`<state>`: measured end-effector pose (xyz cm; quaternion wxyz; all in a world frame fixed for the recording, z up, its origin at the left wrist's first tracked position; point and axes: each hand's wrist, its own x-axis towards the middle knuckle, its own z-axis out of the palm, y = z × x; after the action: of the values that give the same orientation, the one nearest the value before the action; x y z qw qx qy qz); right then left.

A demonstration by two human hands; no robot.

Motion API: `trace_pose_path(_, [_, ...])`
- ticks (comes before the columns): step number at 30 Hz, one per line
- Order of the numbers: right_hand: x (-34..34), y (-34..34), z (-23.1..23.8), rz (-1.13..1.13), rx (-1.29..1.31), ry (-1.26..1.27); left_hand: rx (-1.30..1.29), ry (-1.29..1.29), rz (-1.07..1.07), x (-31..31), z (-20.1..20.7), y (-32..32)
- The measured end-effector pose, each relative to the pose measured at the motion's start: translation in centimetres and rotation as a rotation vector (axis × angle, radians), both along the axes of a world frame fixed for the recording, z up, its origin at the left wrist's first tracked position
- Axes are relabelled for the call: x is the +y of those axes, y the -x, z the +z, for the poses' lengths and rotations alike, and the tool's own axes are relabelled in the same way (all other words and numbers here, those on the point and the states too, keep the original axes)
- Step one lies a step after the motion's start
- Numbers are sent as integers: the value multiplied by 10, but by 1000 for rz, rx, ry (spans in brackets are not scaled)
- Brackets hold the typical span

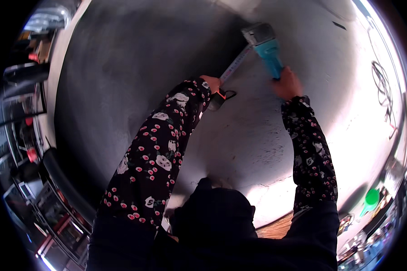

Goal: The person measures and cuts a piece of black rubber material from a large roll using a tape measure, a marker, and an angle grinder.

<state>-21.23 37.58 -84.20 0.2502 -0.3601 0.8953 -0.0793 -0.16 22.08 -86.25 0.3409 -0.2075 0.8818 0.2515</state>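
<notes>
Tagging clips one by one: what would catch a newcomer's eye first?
The teal tool in the right hand likely comes first, at the top, right of centre. Next come the dark printed sleeves below both hands, and, just above centre, the left hand on a tape measure, its pale blade reaching toward the tool.

Light uneven, strongest from the right. Floor (253,140) glares white along its right edge, surface detail washed out there; dim, near black toward its left edge. Motion blur on right hand (288,84) and blue tool (270,54). Left sleeve (156,153) crisper. Fisheye rim bends straight lines; corners black.
</notes>
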Motion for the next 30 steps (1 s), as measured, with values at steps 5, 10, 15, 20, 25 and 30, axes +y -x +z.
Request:
trace_pose_path(5, [9,41,-28,147,132,66,-289,-560,881,30,55,-87])
trace_pose_path(10, [17,101,-39,191,248,-18,-461,-776,1296,107,40,-281])
trace_pose_path(15, [-32,9,31,413,821,255,-561,-553,1293,122,72,-354])
trace_pose_path(20, [-68,-135,63,841,-234,348,-536,-366,1114,135,14,-378])
trace_pose_path(25, [-59,-230,44,1110,-238,151,-404,-496,1181,117,26,-347])
trace_pose_path(30, [-52,-281,20,1129,-301,66,-309,-335,1110,107,47,-336])
